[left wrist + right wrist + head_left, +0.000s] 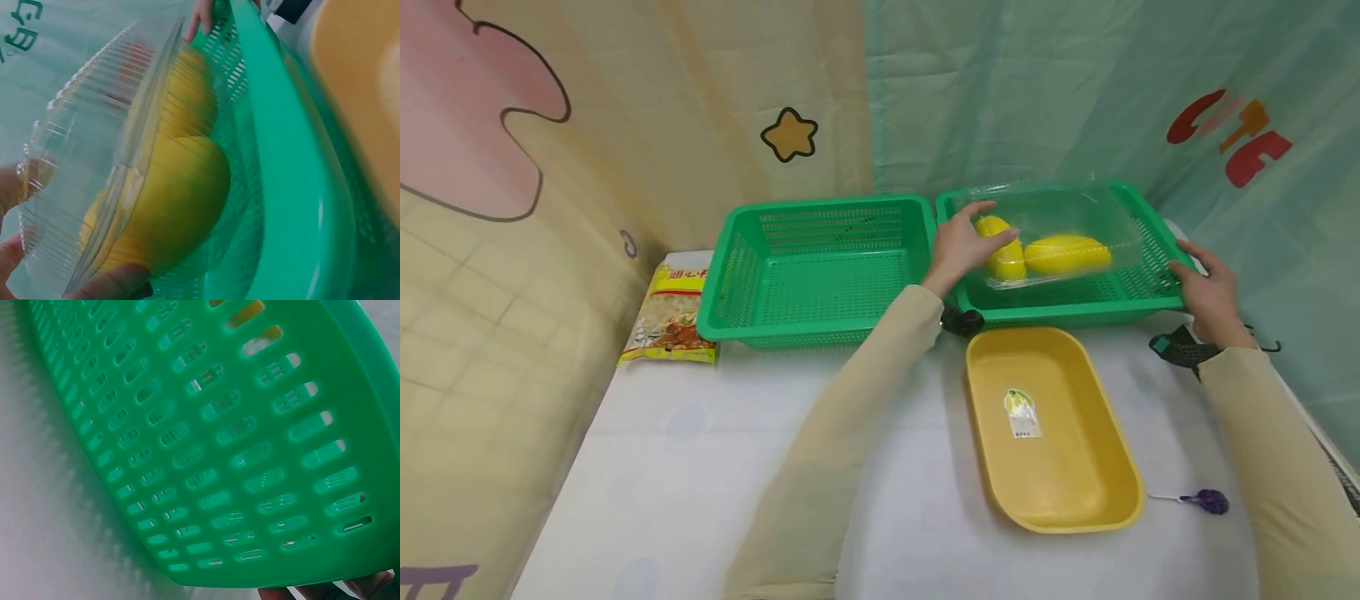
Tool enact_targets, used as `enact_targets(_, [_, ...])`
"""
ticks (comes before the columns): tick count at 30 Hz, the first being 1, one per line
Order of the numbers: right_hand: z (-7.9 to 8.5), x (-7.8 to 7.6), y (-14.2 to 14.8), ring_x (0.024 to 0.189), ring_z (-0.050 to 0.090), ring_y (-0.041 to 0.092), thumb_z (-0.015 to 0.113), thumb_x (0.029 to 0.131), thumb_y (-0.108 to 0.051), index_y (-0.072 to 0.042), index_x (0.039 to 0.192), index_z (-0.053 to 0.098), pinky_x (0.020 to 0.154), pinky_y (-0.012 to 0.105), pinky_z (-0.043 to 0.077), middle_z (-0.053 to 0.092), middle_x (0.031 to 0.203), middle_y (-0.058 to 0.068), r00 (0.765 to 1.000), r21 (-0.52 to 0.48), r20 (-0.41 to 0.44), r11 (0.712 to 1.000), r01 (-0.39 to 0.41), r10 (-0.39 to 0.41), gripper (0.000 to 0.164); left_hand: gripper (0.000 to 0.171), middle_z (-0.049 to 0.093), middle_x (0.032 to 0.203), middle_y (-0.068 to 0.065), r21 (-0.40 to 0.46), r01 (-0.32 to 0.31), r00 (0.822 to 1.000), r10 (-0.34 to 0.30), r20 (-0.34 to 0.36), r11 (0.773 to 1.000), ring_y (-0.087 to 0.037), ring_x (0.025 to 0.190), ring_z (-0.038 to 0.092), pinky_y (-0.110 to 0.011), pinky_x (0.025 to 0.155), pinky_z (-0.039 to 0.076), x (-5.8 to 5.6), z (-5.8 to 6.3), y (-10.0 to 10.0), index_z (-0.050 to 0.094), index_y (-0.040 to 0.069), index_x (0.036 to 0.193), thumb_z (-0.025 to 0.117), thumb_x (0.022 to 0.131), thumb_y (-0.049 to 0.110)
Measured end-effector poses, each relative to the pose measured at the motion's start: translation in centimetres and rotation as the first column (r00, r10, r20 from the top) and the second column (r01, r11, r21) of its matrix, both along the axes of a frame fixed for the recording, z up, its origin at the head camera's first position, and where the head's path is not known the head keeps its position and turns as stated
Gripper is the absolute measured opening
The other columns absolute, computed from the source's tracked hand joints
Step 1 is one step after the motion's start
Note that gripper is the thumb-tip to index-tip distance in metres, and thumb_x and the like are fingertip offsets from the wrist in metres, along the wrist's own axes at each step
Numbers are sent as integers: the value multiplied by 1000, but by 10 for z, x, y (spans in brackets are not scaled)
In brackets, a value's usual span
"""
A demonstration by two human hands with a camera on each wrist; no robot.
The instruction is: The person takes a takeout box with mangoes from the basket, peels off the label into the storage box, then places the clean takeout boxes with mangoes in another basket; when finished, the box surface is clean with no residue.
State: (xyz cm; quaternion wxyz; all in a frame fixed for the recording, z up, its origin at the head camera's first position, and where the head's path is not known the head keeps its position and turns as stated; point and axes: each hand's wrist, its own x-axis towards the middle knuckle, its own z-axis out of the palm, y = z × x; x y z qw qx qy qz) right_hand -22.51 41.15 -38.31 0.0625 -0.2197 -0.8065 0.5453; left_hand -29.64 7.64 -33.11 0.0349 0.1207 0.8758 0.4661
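Note:
My left hand [958, 246] grips the left end of a clear plastic box [119, 162], thumb and fingers spread across its end. Two yellow fruits [1067, 254], shaped like mangoes, show through the clear plastic. The box is over the right green basket [1045, 314], partly inside it; whether it touches the bottom I cannot tell. My right hand [1213, 292] holds that basket by its right rim. Only fingertips [369, 582] of it appear in the right wrist view, at the slotted basket wall's edge.
A second green basket [812, 335] stands to the left, beside a yellow food packet [670, 321]. In front is a yellow tray [1060, 483] with a fruit-picture label [1022, 413]. A purple lollipop [1212, 501] lies right of the tray. Curtains hang behind the table.

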Motion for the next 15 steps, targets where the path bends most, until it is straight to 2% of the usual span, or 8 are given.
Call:
enact_targets(2, [0,-1,-1,71,50,0,43,97,-42,-39,147,31,55,20,48,17,154,0,1000,17,6,1000,2,-3,51,61,65,110,1,-10,-12,1000,12,-10,1000,-11,67,54,-23,62,45,-1,-4,10,50,24,137,70,84,44])
enact_targets(4, [-1,-2,-1,70,51,1,44,97,-41,-38,146,33,54,21,48,21,152,2,1000,1,-4,1000,17,-17,50,59,60,124,4,-12,-29,999,29,-14,1000,-13,85,59,-24,70,47,0,-8,19,51,23,136,70,84,42])
enact_targets(10, [-1,-2,-2,63,53,0,45,97,-41,-36,147,33,53,22,50,36,131,3,1000,0,-8,1000,11,-11,52,56,57,129,3,-52,-48,999,49,18,997,-17,100,59,-26,78,48,1,-20,34,52,21,136,71,85,36])
enact_targets(15, [1,0,-1,59,53,1,47,97,-39,-35,147,34,51,23,50,40,107,-11,1000,-27,-18,1000,9,-9,52,55,54,133,4,-60,-64,995,68,66,996,-19,113,53,-28,86,46,3,-23,40,51,21,137,70,87,31])
